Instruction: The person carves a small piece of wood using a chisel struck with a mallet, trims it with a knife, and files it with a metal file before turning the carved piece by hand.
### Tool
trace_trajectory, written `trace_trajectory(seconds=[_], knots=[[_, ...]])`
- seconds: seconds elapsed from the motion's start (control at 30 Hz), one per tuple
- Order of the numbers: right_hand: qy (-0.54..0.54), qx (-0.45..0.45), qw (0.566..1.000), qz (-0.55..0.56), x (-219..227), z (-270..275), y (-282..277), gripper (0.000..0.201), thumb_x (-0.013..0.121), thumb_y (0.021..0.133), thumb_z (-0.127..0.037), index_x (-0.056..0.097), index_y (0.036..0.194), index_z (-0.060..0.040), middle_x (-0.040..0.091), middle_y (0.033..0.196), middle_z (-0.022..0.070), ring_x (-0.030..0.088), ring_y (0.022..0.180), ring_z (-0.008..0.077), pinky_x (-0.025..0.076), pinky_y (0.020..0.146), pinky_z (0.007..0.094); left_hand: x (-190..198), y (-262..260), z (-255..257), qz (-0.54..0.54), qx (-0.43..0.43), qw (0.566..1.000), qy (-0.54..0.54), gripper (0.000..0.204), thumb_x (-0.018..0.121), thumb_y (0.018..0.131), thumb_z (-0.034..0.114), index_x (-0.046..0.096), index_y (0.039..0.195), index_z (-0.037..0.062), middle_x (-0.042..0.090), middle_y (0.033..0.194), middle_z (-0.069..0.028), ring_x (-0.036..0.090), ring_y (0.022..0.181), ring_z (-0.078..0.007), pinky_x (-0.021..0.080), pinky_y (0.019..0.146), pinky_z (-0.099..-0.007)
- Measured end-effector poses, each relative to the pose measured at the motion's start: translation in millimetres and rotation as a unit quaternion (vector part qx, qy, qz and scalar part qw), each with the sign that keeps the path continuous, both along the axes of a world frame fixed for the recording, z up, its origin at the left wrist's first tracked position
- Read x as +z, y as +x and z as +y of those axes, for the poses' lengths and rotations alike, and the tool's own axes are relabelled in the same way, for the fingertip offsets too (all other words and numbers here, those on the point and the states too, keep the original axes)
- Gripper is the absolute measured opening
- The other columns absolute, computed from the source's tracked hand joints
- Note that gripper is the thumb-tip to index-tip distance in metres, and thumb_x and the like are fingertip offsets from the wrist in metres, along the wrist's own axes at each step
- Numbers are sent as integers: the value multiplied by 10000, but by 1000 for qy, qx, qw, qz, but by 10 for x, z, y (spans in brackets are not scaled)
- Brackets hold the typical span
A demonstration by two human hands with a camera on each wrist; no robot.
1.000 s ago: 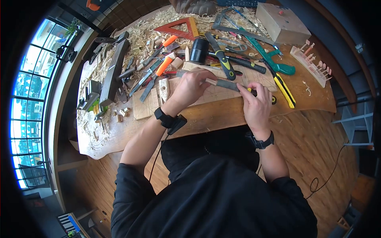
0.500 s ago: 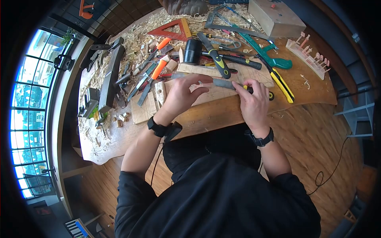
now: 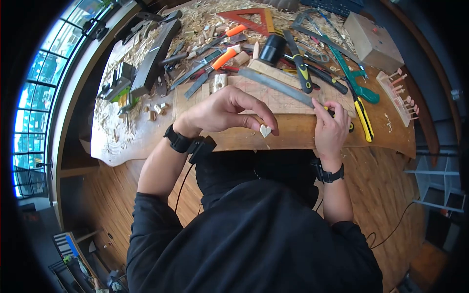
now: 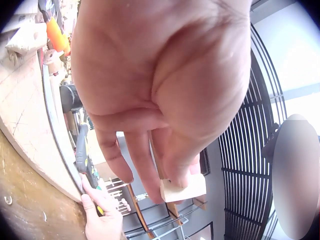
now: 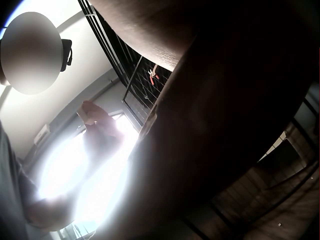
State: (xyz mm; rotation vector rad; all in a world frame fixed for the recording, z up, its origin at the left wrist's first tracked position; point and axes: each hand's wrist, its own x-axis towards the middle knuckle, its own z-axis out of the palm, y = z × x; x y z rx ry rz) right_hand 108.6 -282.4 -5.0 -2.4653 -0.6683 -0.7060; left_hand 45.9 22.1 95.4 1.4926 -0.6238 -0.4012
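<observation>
My left hand (image 3: 227,111) holds a small pale wooden piece (image 3: 265,131) between thumb and fingers, in front of the bench edge. Its end face, turned toward the head camera, is heart-shaped. The left wrist view shows the same wooden piece (image 4: 186,190) pinched at the fingertips. On the right, my right hand (image 3: 332,131) grips a file (image 3: 278,87) by its black and yellow handle. The long grey blade points left over the marked board (image 3: 298,103), apart from the wooden piece. In the right wrist view the right hand is mostly dark.
Behind the file lie a black mallet head (image 3: 272,48), orange-handled chisels (image 3: 224,59), a rasp with a green and black grip (image 3: 302,73) and a green-handled saw (image 3: 365,94). A yellow utility knife (image 3: 364,121) sits right of my right hand. Wood shavings (image 3: 202,24) cover the back.
My left hand has drawn the wooden piece off the file and nearer my body, its heart-shaped end now facing up. The right hand still grips the file; the head view has shifted.
</observation>
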Motion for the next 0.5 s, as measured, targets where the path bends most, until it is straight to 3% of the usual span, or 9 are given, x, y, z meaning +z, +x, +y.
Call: trace_trajectory(seconds=[0.2,0.27,0.5], knots=[[-6,-2,1000,-4,1,7,-3,315,780,931,-117,836,1224,-220,646,1089,34,625,1044,255,457,906,409,107,-58,-1,-24,-30,999,-16,220,738,966,-45,777,1183,-36,799,1167,-115,734,1117,-202,571,1003,-332],[-8,-2,1000,-2,-9,4,0,315,781,932,-120,836,1224,-223,646,1087,33,625,1044,256,457,905,407,132,-74,-19,-29,-19,999,-6,146,767,951,-3,785,1089,-44,793,1096,-177,753,1075,-306,589,937,-395],[-11,-5,1000,3,-21,15,3,306,781,942,-135,836,1227,-230,645,1077,34,626,1048,260,456,896,410,152,-90,1,-42,-14,999,6,143,766,955,-3,786,1092,-41,796,1101,-165,752,1081,-296,589,941,-390]])
